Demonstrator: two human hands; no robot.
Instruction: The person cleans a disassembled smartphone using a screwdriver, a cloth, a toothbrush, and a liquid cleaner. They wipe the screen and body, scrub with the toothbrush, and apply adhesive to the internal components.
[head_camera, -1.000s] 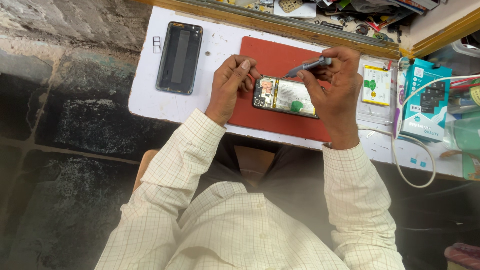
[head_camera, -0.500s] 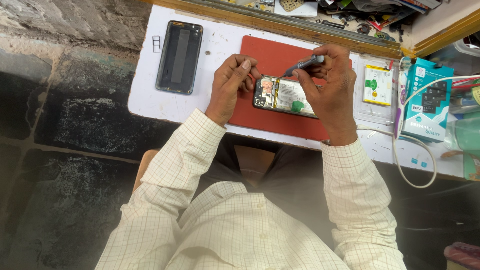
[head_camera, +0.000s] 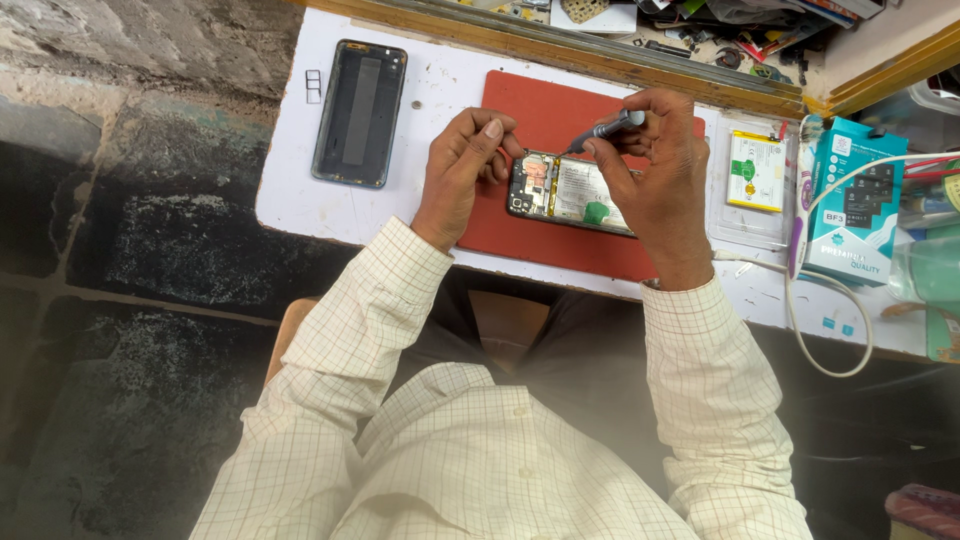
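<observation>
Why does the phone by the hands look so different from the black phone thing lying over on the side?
The opened phone shows its coloured insides; the back cover is a dark, hollow shell. The phone lies on the red mat, the cover on the bare white table. The left hand steadies the phone and the right hand holds a grey screwdriver over it; nobody touches the cover. Both are flat, phone-shaped rectangles.

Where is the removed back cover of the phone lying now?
In the head view, the back cover lies on the white table, left of the red mat and the left hand.
</observation>
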